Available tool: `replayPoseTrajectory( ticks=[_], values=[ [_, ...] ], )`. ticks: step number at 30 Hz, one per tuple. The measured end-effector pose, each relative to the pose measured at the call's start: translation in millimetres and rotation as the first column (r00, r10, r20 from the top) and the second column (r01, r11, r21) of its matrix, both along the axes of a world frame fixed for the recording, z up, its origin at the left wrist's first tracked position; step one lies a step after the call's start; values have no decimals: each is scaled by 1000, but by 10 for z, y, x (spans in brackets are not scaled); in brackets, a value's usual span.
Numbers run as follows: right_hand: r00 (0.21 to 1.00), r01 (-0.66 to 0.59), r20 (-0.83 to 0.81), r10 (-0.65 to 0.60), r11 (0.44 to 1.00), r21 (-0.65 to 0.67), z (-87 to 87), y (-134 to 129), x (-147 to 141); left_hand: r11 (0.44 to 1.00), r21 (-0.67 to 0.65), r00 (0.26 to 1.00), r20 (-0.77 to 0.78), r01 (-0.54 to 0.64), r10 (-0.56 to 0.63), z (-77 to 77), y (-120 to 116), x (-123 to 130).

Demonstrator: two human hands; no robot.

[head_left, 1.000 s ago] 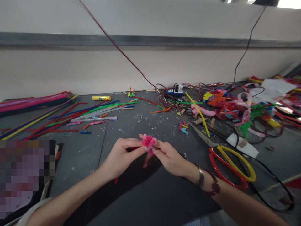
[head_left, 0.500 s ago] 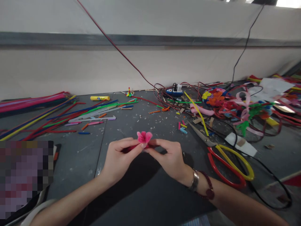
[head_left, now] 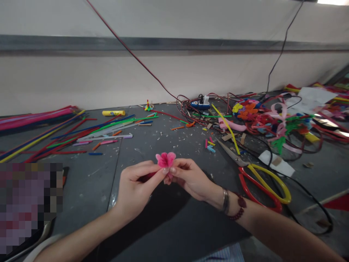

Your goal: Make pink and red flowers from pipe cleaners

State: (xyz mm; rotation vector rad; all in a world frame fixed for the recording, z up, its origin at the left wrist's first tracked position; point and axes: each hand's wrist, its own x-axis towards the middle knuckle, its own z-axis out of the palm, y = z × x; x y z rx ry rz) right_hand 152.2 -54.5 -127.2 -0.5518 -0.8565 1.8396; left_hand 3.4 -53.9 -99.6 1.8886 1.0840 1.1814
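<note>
A small pink fuzzy flower [head_left: 165,159] stands up between my fingertips, near the middle of the view. My left hand [head_left: 139,185] pinches it from the left, thumb and forefinger pressed at its base. From the right, my right hand [head_left: 192,179] grips the same base, its thumb beside the left thumb and its fingers curled underneath. The lower part of the flower is mostly hidden by the fingers.
Scissors [head_left: 260,174] with red and yellow handles lie right of my hands. Coloured fuzzy stems [head_left: 109,127] and a yellow tube [head_left: 113,113] are at the back left. Finished flowers [head_left: 249,109], cables and a power strip [head_left: 200,104] occupy the back right.
My right hand has turned, its thumb now up against the flower's base and its fingers curled below. The flower has shifted slightly left. The whole view has moved a little.
</note>
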Motion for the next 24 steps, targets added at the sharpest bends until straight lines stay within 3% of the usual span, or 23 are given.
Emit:
replayPoseTrajectory(
  ticks=[6, 9, 11, 13, 16, 19, 21, 24],
  values=[
    [998, -46, -50, 42, 997, -70, 22, 6, 39, 998, -7, 996, 57, 64, -64, 28, -6, 6],
    [994, -81, -76, 73, 992, -99, 28, 13, 71, 984, -85, 979, 145, 158, -145, 53, 33, 7],
    [986, -133, -119, 120, 984, -115, 15, 13, 85, 936, -214, 941, 256, 279, -222, 57, 71, 6],
    [968, -205, -174, 183, 972, -117, -10, 8, 87, 852, -342, 888, 379, 396, -261, 47, 101, 5],
    [928, -305, -255, 272, 947, -102, -52, -8, 73, 746, -452, 823, 524, 488, -221, 22, 111, 9],
    [888, -378, -312, 338, 923, -77, -74, -20, 56, 688, -507, 799, 574, 519, -180, 4, 94, 16],
    [868, -411, -332, 369, 909, -63, -78, -22, 52, 692, -510, 805, 566, 512, -178, -5, 88, 15],
    [857, -441, -334, 392, 894, -83, -91, -13, 59, 765, -453, 825, 537, 458, -175, -9, 104, 4]
  ],
)
